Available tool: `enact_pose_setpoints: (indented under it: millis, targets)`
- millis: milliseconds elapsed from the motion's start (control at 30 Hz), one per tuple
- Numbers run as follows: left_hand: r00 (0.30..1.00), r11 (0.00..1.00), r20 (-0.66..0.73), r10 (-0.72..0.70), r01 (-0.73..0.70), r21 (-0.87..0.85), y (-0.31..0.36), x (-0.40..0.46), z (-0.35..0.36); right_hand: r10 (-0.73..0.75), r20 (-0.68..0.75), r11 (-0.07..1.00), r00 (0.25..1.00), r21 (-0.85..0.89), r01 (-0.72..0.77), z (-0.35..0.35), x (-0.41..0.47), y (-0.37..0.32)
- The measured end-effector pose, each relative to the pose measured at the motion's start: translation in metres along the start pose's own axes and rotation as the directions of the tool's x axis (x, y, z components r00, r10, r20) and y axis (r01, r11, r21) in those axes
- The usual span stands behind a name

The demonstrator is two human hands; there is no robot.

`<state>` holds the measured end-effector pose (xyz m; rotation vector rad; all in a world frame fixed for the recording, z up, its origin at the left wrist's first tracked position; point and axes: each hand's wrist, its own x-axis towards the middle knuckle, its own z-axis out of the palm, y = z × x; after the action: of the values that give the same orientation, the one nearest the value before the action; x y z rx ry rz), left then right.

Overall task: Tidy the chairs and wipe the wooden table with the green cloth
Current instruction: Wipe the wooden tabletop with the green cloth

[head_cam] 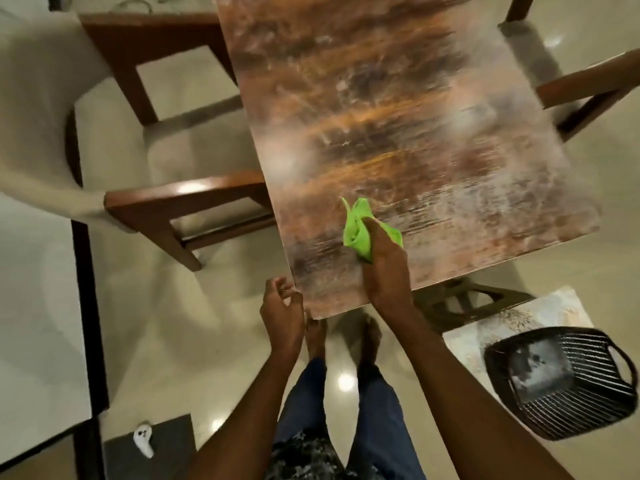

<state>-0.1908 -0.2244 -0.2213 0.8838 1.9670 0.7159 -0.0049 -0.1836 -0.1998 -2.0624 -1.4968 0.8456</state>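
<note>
Nearest the near edge of the tabletop point(415, 133), the left hand point(280, 313) is held just off the near left corner, fingers loosely curled, nothing in its grip. Whether its fingertips touch the edge cannot be told.

Just past that edge, the right hand point(384, 271) is laid on the tabletop with its grip closed round the cloth point(356, 230). The cloth is bunched, not spread; most of it is seen ahead of and to the left of the knuckles, with a tail sticking up toward the far end and a small fold showing on the right side of the hand. The part under the palm is hidden.

The cloth is judged light, soft and limp, so it will likely fold and ride up under a push rather than stay flat. A grip across its middle, with the palm pressed down, is judged best, so that a broad pad is kept against the wood. The tabletop looks glossy and hard, so little drag is expected.

Farther up, the tabletop is bare, with blurred streaks. Left of the tabletop a chair point(180, 202) is set with its arm against the edge; another chair point(588, 84) is seen on the right side. A basket point(561, 382) lies right of the near corner.
</note>
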Motion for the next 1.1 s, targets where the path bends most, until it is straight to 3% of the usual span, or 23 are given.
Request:
enact_pose_setpoints:
  millis: [100, 167, 367, 500, 667, 800, 1100]
  targets:
    - [0.993, 0.993, -0.059, 0.098, -0.094, 0.065, -0.034, 0.024, 0.010, -0.124, 0.229, 0.930, 0.966, -0.312, 0.193, 0.068, -0.009, 0.016]
    - [0.987, 0.984, -0.043, 0.154, -0.149, 0.093, -0.052, 0.030, 0.017, -0.178, 0.266, 0.856, 0.947, -0.433, 0.283, 0.089, -0.023, 0.030]
    - [0.971, 0.973, -0.065, 0.230, -0.231, -0.006, -0.062, 0.031, 0.041, -0.208, 0.056, 0.910, 0.977, -0.356, 0.214, 0.084, 0.010, 0.034]
    - [0.957, 0.954, -0.115, 0.265, -0.278, -0.113, -0.055, 0.028, 0.046, -0.194, 0.092, 0.849, 0.977, -0.483, 0.215, 0.110, 0.023, 0.020]
    - [0.961, 0.944, -0.241, 0.133, -0.196, -0.263, -0.057, 0.029, 0.031, -0.301, 0.236, 0.769, 0.924, -0.513, 0.382, 0.140, -0.038, 0.013]
    - [0.965, 0.949, -0.193, 0.176, -0.218, -0.228, -0.067, 0.025, 0.017, -0.310, 0.225, 0.740, 0.924, -0.553, 0.383, 0.122, -0.046, 0.030]
    - [0.966, 0.957, -0.171, 0.194, -0.224, -0.182, -0.066, 0.030, 0.012, -0.353, 0.108, 0.730, 0.930, -0.590, 0.345, 0.127, 0.101, -0.003]
